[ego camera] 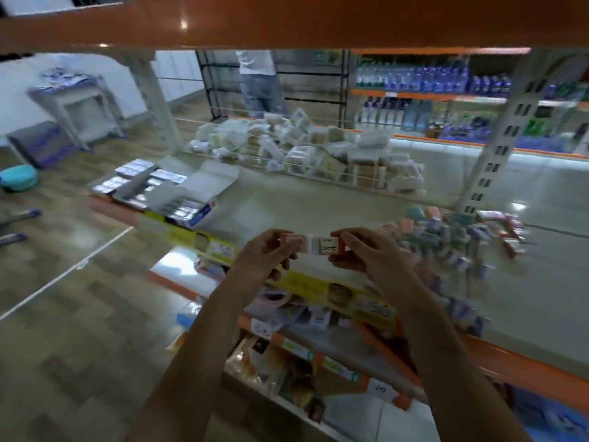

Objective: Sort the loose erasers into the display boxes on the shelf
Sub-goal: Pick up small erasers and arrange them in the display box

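Observation:
Both my hands are raised over the shelf's front edge, holding a short row of small erasers (pixel 310 244) between them. My left hand (pixel 266 255) pinches the pink end of the row. My right hand (pixel 366 253) pinches the other end, where a white eraser marked 2B faces me. A heap of loose erasers (pixel 459 247) in pink, purple and green lies on the shelf just right of my right hand. Open display boxes (pixel 165 191) with rows of packed erasers stand at the shelf's left end.
The pale shelf (pixel 318 202) carries a wire basket of wrapped white packets (pixel 302 151) at the back. A yellow price strip (pixel 318 287) runs along its front edge. Lower shelves hold more goods. An orange beam crosses overhead. A person stands in the far aisle (pixel 258 81).

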The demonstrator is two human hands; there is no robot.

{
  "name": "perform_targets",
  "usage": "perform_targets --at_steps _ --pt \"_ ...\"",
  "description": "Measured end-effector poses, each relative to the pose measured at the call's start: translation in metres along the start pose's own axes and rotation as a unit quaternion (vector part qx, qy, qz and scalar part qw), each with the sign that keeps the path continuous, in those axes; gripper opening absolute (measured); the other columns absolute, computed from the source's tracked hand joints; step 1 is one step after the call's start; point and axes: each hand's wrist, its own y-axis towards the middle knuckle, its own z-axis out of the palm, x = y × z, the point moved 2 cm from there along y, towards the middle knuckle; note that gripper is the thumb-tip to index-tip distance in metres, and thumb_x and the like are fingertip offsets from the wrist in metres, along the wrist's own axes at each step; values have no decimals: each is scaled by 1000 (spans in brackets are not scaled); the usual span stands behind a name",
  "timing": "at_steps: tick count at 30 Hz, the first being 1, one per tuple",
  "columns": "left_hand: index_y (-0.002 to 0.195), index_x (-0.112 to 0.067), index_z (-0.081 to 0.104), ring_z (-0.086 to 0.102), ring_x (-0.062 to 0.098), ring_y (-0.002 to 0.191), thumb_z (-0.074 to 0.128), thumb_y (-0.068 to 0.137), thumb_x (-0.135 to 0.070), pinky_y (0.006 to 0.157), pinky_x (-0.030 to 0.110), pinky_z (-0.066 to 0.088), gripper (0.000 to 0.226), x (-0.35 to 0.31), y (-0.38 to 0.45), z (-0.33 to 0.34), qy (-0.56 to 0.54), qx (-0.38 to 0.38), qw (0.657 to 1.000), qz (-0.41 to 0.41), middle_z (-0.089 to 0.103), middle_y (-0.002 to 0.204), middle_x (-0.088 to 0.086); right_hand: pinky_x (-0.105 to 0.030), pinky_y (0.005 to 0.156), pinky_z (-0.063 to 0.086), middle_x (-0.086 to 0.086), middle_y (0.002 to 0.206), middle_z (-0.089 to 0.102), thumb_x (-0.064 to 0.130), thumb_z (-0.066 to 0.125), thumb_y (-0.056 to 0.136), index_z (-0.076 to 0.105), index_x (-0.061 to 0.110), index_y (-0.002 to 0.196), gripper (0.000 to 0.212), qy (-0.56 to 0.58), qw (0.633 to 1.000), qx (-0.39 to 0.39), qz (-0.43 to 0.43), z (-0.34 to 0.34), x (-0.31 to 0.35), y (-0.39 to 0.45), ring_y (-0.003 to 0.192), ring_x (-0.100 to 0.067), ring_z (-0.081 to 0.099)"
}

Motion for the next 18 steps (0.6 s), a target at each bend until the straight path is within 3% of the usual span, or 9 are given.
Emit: perform_targets --at_steps 5,11,15,18 --pt "99 -7 63 55 6 55 66 85 -15 45 18 40 16 -3 -17 -102 33 -24 999 -14 62 77 7 -19 62 56 -8 76 68 -1 51 89 65 6 93 16 55 998 41 15 92 -23 18 63 -13 67" --pt "95 -19 64 58 -2 66 63 87 -17 52 15 42 8 -1 -23 -200 47 -2 999 -12 66 75 -11 -19 65 55 -2 79 71 -11 56 80 63 10 101 30 35 994 105 22 181 -46 40 73 -13 69" --pt "98 -19 61 68 15 85 59 91 -18 53 18 48 8 4 -17 -243 11 20 999 -27 72 91 3 -28 72 58 -4 86 73 -9 60 80 65 14 99 31 -14 995 98 21 219 -58 58 81 -18 70" --pt "102 -16 57 70 26 87 53 94 -16 54 22 51 9 11 -4 -266 -47 46 996 -58 70 91 6 -30 78 57 -8 95 71 -7 62 79 65 16 101 32 -42 994 95 19 240 -65 79 89 -20 69"
